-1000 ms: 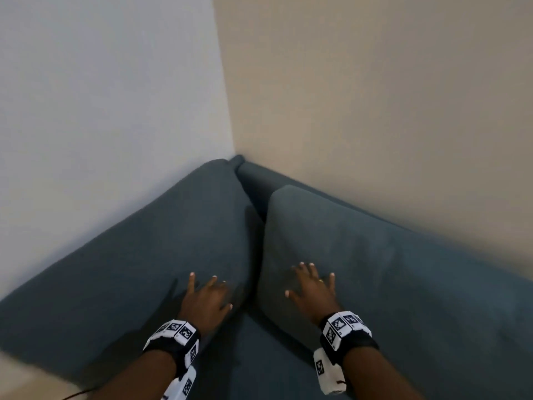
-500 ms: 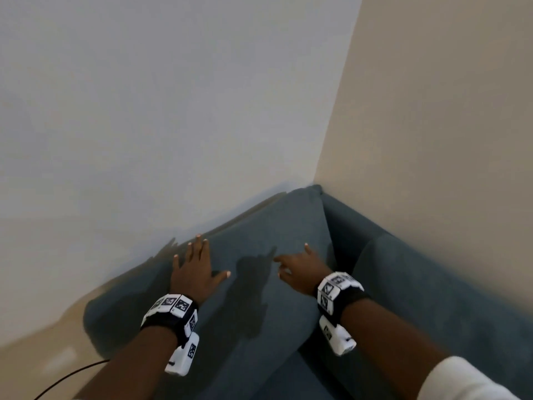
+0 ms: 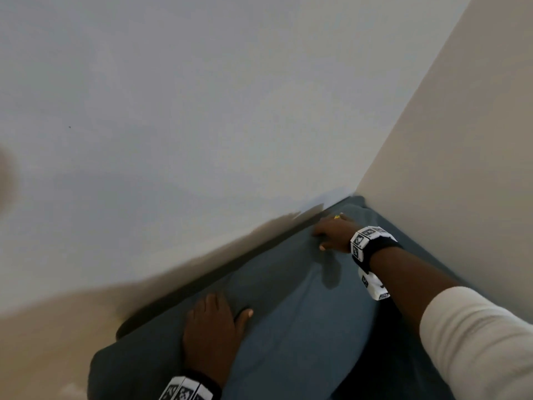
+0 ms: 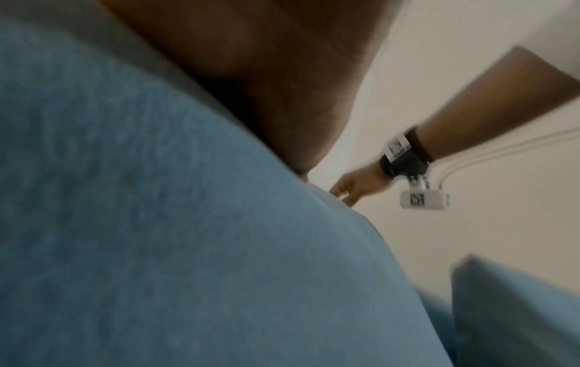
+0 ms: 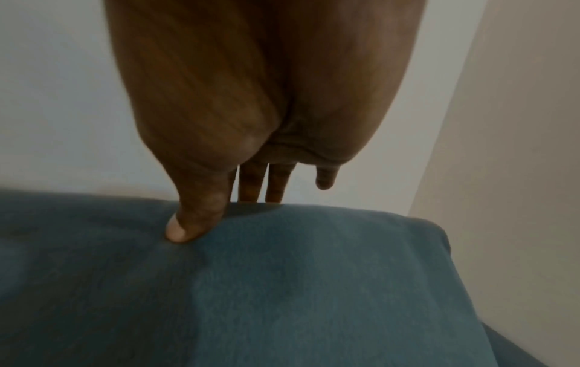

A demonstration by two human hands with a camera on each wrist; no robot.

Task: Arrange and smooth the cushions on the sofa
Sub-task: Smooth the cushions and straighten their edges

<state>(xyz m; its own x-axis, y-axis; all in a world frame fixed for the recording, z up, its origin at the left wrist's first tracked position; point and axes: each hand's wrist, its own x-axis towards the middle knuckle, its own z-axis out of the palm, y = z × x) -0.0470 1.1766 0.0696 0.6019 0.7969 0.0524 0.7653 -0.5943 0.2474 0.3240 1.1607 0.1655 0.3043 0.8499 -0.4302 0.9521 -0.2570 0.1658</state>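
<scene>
Cushion (image 3: pixel 288 313) hides both hands' fingertips: left hand (image 3: pixel 212 330) flat, right hand (image 3: pixel 336 232) gripping its top edge.

The right hand (image 5: pixel 251 99) reaches down over the top edge of a blue cushion (image 5: pixel 282 285); its thumb presses the front face while the fingers (image 5: pixel 251 183) drop behind the edge, near the wall corner (image 5: pixel 439 124).

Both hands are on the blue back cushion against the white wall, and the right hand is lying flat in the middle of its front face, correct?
Not quite. The right hand is at the blue back cushion's top edge near the wall corner, fingers over the edge, thumb on the front, as the right wrist view shows. The left hand does rest on the cushion.
</scene>
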